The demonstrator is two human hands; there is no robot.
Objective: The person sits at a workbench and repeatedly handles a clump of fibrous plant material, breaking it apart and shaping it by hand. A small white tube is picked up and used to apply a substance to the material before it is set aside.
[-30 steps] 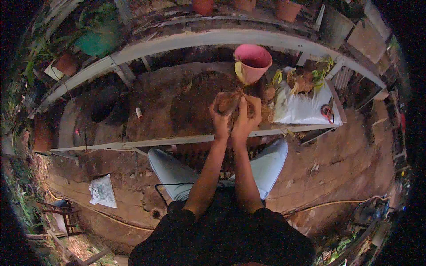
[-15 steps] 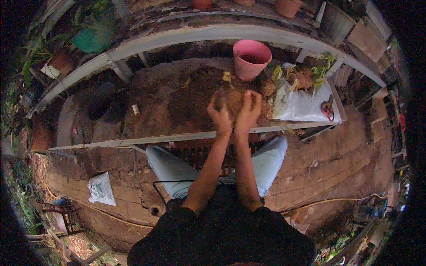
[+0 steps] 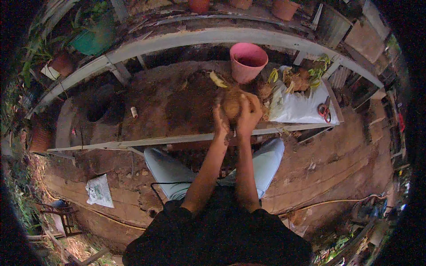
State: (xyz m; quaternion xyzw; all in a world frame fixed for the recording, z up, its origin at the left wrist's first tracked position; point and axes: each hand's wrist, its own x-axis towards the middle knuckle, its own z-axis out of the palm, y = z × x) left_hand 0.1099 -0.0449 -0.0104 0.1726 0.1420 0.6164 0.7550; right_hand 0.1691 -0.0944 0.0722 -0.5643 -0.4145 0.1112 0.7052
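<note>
Snugly, two hands cup a brown fibrous ball

In the head view, the left hand and the right hand close on the ball from opposite sides, over the near part of the table; whether it touches the surface cannot be told. Pressure from both sides probably keeps its round, loose-looking shape from slipping or shedding. A yellowish leaf shows just beyond it on the far side; whether the two are joined is unclear. Farther off, the pink pot stands upright, seemingly within reach yet clear of the fingers. To the right, red-handled scissors rest on a white sack, perhaps to stay easy to spot. Well apart on the left lies a small pale cylinder.
</note>
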